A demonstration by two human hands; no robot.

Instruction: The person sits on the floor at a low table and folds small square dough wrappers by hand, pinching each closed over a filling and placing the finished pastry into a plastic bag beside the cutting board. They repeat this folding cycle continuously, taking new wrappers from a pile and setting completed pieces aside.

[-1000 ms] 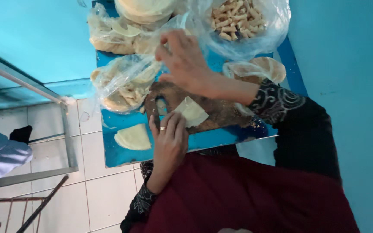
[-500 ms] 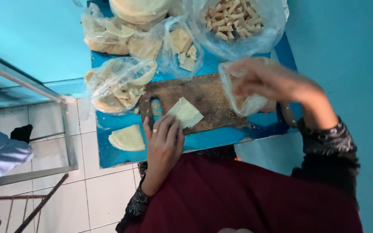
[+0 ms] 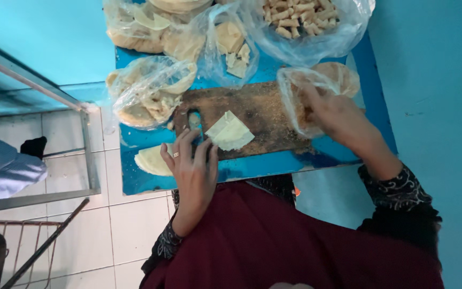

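Observation:
A brown wooden cutting board (image 3: 263,104) lies on a small blue table (image 3: 252,167). A pale folded pastry sheet (image 3: 229,132) rests on the board. My left hand (image 3: 191,168), with a ring, lies flat at the board's near left edge, fingertips beside the sheet. My right hand (image 3: 338,118) reaches into a clear plastic bag (image 3: 300,88) at the board's right end; its fingers are partly hidden by the plastic. A half-round pastry sheet (image 3: 152,159) lies on the table left of my left hand.
Several clear bags crowd the table's far side: pale pastry sheets (image 3: 148,93), cut pieces (image 3: 231,43), small rolled snacks (image 3: 300,18). A metal rail (image 3: 38,88) and tiled floor lie left. Another person's sleeve (image 3: 4,168) shows at the far left. Blue wall on the right.
My right hand came back from the far bags to the board's right end and now reaches into the clear bag there. My left hand has stayed by the folded sheet.

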